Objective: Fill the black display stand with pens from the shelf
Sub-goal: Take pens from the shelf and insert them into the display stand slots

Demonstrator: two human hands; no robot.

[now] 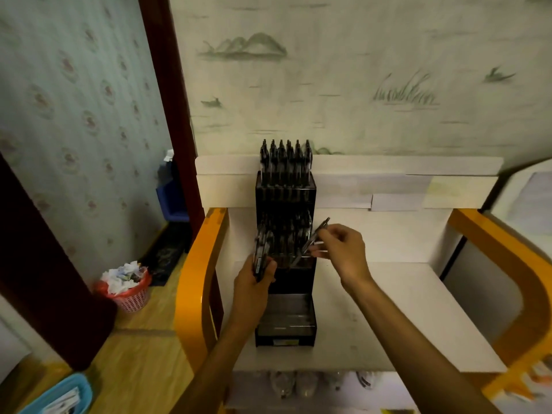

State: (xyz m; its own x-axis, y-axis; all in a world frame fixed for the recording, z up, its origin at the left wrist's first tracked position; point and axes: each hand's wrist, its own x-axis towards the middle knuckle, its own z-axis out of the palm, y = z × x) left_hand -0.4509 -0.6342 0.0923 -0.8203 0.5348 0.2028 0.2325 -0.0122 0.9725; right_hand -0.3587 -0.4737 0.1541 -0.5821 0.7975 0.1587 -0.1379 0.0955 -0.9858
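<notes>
The black tiered display stand (285,309) sits on a white shelf (403,309). Its top tier holds a row of several dark pens (285,158) standing upright. The middle tier has several pens in it, blurred. The lowest tier looks bare. My left hand (254,277) grips a bundle of dark pens (260,249) at the stand's left side. My right hand (340,249) pinches a single pen (316,234), tilted, its lower end at the right end of the middle tier.
The shelf has orange curved side rails (194,279) on left and right. A red basket of crumpled paper (125,289) stands on the wooden floor at left. A blue tray (56,395) sits bottom left. White items show on the shelf below.
</notes>
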